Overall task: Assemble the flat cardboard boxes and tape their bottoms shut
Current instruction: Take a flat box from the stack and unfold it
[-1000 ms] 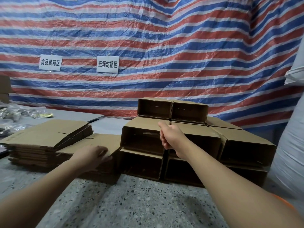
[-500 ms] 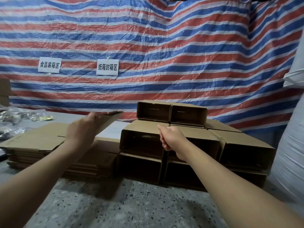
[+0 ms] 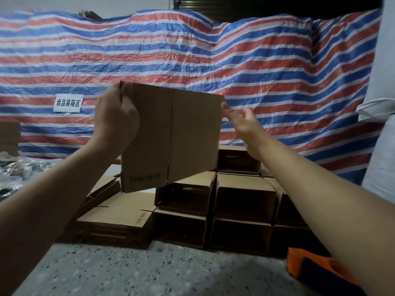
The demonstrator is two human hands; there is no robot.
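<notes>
Head view: left hand [image 3: 116, 122] has raised flat box [image 3: 173, 135]; right hand [image 3: 242, 120] released.

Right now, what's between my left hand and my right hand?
In the head view, the flat brown cardboard box spans that gap: the left hand grips its left edge, and the open right hand is at its right edge.

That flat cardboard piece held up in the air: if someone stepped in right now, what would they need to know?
Left hand grips the flat box at its upper left edge, raised and still folded.
Right hand is open beside its right edge, holding nothing.
Done: assembled boxes stacked on the table.
Left: open this one, tape its bottom, then the flat stack. An orange object, perhaps the tape dispenser, lies lower right.
</notes>
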